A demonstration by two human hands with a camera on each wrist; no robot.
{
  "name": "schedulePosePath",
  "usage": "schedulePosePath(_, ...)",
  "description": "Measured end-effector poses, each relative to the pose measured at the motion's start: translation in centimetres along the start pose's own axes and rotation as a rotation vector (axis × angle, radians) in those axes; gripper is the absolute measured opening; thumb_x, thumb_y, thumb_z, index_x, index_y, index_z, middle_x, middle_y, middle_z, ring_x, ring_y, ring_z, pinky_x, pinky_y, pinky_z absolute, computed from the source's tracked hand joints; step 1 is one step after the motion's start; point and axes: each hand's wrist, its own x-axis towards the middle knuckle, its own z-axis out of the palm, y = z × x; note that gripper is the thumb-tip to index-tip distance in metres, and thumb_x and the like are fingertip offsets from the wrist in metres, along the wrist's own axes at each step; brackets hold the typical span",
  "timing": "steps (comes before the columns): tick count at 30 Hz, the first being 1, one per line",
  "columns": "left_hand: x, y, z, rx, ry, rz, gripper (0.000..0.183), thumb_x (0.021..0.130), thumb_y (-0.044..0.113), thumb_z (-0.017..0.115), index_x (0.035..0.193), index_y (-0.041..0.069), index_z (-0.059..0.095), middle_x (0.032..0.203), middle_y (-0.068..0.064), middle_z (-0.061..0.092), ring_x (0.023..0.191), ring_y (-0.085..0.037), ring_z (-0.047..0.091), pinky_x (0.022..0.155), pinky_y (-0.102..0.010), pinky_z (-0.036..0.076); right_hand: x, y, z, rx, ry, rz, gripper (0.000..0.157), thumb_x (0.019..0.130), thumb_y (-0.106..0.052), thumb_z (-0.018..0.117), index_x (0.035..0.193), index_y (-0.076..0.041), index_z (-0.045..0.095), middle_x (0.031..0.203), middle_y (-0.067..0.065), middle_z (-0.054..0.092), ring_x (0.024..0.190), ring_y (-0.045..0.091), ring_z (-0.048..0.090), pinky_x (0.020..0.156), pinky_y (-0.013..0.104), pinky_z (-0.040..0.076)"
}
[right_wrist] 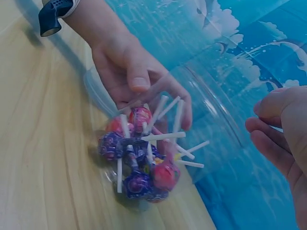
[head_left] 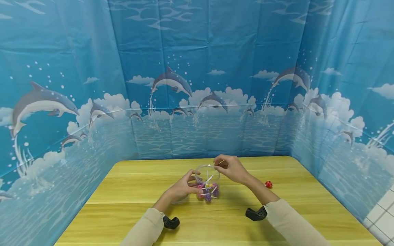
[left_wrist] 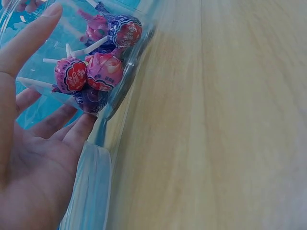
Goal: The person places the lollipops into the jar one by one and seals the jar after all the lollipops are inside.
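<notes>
A clear round jar (head_left: 217, 179) stands on the table, its mouth upward. Inside it lie several lollipops (right_wrist: 139, 153) in purple, pink and red wrappers, white sticks pointing in different directions. My left hand (head_left: 184, 186) holds the jar from its left side, thumb in front and fingers spread behind the wall. Close to the right side of the rim is my right hand (head_left: 231, 168), fingers loosely bent. Nothing shows between its thumb and fingers in the right wrist view. Beneath my left hand lies a clear round lid (head_left: 180, 200), partly hidden.
A single red-wrapped lollipop (head_left: 268, 184) lies on the table beyond my right forearm. The yellow wood-grain table (head_left: 138, 191) has a blue dolphin-print curtain (head_left: 197, 133) along its back and sides. Black wrist mounts (head_left: 256, 214) are on both wrists.
</notes>
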Motion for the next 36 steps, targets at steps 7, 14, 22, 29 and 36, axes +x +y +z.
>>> schedulePosePath(7, 0.1, 0.0, 0.0, -0.024, -0.011, 0.014, 0.065, 0.093, 0.013, 0.080, 0.146, 0.012, 0.041, 0.145, -0.024, 0.050, 0.135, -0.041, 0.050, 0.107, -0.050, 0.045, -0.4, -0.1, -0.8, -0.017, 0.010, 0.014, 0.014, 0.096, -0.003, 0.073, 0.109, -0.010, 0.073, 0.098, 0.001, 0.070, 0.088, 0.017, 0.074, 0.074, 0.032, 0.060)
schedulePosePath(14, -0.1, -0.3, 0.0, -0.035, 0.001, 0.013, 0.065, 0.092, 0.015, 0.081, 0.145, 0.015, 0.043, 0.142, -0.018, 0.052, 0.133, -0.037, 0.053, 0.106, -0.049, 0.046, -1.2, 0.1, -1.3, -0.023, -0.028, 0.053, 0.013, 0.098, -0.008, 0.073, 0.111, -0.007, 0.073, 0.099, 0.001, 0.070, 0.090, 0.020, 0.073, 0.076, 0.037, 0.060)
schedulePosePath(22, -0.1, -0.2, -0.1, -0.029, 0.002, 0.021, 0.065, 0.092, 0.016, 0.081, 0.145, 0.015, 0.043, 0.143, -0.017, 0.051, 0.134, -0.037, 0.052, 0.108, -0.047, 0.045, -2.8, 1.5, -3.6, -0.063, -0.051, 0.115, 0.013, 0.099, -0.012, 0.073, 0.112, -0.011, 0.072, 0.101, 0.000, 0.070, 0.092, 0.019, 0.071, 0.077, 0.035, 0.059)
schedulePosePath(29, 0.1, 0.1, -0.1, -0.042, -0.001, 0.025, 0.065, 0.092, 0.015, 0.081, 0.145, 0.014, 0.043, 0.146, -0.023, 0.050, 0.133, -0.036, 0.053, 0.108, -0.047, 0.045, -4.8, 2.9, -6.0, -0.121, -0.052, 0.153, 0.013, 0.099, -0.009, 0.072, 0.111, -0.009, 0.073, 0.101, 0.003, 0.071, 0.092, 0.021, 0.070, 0.077, 0.036, 0.059)
schedulePosePath(36, -0.2, 0.1, 0.0, -0.023, -0.012, 0.013, 0.065, 0.093, 0.016, 0.081, 0.145, 0.013, 0.042, 0.148, -0.023, 0.047, 0.136, -0.039, 0.050, 0.107, -0.049, 0.045, -7.0, 4.3, -8.0, -0.128, -0.122, 0.178, 0.015, 0.100, -0.004, 0.068, 0.114, -0.005, 0.072, 0.107, 0.007, 0.071, 0.097, 0.028, 0.069, 0.080, 0.037, 0.059)
